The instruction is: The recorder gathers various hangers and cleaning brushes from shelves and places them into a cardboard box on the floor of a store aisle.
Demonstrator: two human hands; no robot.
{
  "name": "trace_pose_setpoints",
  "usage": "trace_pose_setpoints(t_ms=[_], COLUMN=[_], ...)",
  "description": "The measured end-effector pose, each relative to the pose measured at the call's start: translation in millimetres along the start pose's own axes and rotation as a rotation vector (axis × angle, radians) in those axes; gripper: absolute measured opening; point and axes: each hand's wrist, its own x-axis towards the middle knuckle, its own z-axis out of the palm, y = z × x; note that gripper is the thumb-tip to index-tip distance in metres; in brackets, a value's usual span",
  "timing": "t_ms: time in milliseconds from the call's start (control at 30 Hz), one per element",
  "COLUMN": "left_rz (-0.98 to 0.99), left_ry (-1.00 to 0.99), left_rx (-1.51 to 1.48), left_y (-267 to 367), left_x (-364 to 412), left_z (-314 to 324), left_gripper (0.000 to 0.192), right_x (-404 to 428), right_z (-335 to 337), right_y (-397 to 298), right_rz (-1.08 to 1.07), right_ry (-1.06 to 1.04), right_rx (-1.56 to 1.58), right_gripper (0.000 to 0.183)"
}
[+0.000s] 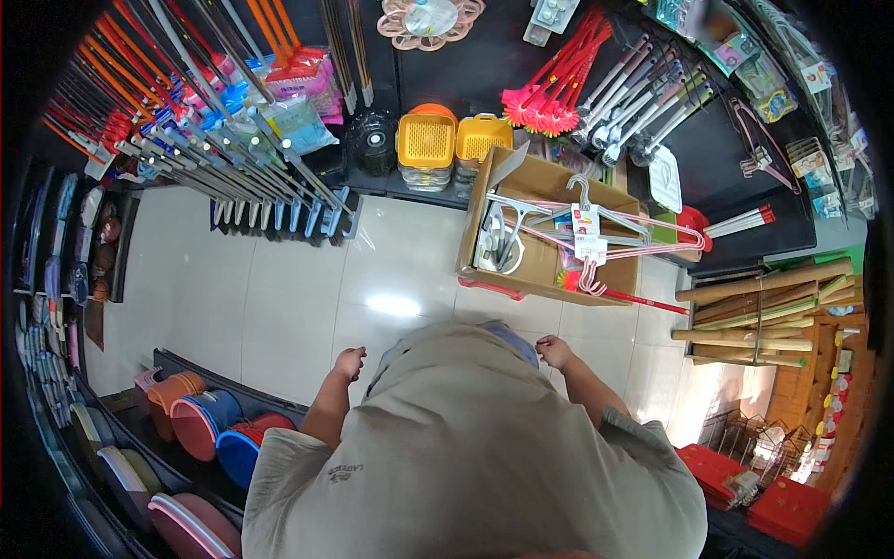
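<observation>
My left hand (350, 363) hangs beside my body over the tiled floor, its fingers loosely curled and nothing visible in them. On the other side my right hand (553, 351) is also curled, close to my waist, with no object seen in it. In front of it stands an open cardboard box (545, 292). Across the box lie bundles of pink clothes hangers (653, 249) and grey clothes hangers (531, 205) with paper labels. A white round container (515, 257) and a red-handled brush (646, 302) are also in the box. Neither hand touches it.
Brooms (279, 209) and mops line the wall at the far left. Yellow baskets (426, 140) and red brushes (559, 105) are behind the box. Plastic buckets (192, 426) fill a shelf at the lower left. Rolled mats (761, 335) stand in a rack at right. A red stool (492, 288) shows under the box.
</observation>
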Motion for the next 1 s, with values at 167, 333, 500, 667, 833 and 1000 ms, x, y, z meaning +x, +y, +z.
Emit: trace_pose_setpoints(t_ms=[167, 333, 500, 667, 833, 1000], left_rz=[0.039, 0.171, -0.094, -0.119, -0.022, -0.058], left_ry=[0.024, -0.100, -0.119, 0.030, 0.000, 0.014], left_rx=[0.035, 0.372, 0.175, 0.119, 0.223, 0.409], left_y=[7, -63, -55, 15, 61, 86], left_x=[-2, 40, 26, -35, -32, -15], left_z=[25, 31, 60, 107, 139, 142], left_gripper=[0.030, 0.040, 0.048, 0.045, 0.046, 0.048], right_x=[14, 9, 35, 70, 93, 59], right_z=[-12, -40, -66, -82, -96, -104], right_y=[22, 0, 33, 75, 130, 100], right_rz=[-0.036, -0.075, -0.073, -0.019, -0.121, 0.096], right_ry=[-0.015, -0.018, -0.031, -0.127, -0.084, -0.030], right_rx=[-0.029, 0.052, 0.092, 0.074, -0.038, 0.414], right_gripper=[0.032, 0.031, 0.031, 0.029, 0.030, 0.034])
